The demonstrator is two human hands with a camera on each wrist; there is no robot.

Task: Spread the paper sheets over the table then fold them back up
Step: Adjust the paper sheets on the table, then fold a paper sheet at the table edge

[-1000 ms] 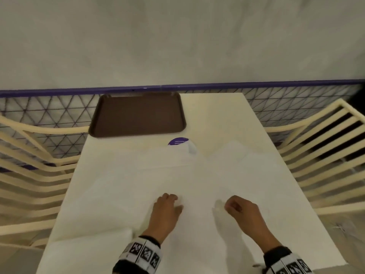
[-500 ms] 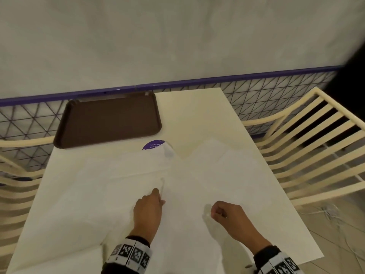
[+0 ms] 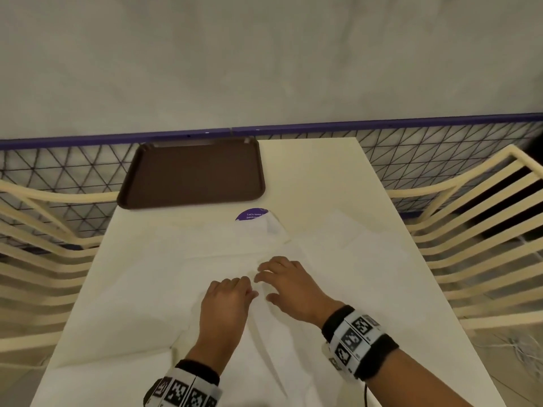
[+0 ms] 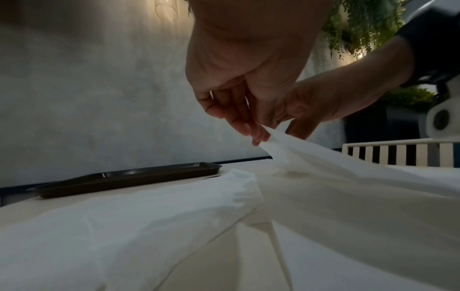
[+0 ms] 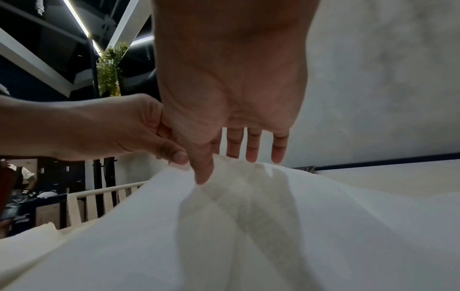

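Paper sheets (image 3: 164,292) lie spread over the counter's (image 3: 317,177) near half; I count at least two, overlapping at mid-counter. My left grip (image 4: 251,126) pinches a raised corner of the right-hand sheet, probably to start folding. My right grip (image 3: 286,284) is spread, fingertips on the same sheet to steady it. One brown tray (image 3: 192,174) sits at the far-left corner.

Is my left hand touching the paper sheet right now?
Touching. The left wrist view shows the left hand pinching a raised corner of the paper sheet between its fingertips, lifting it off the table.
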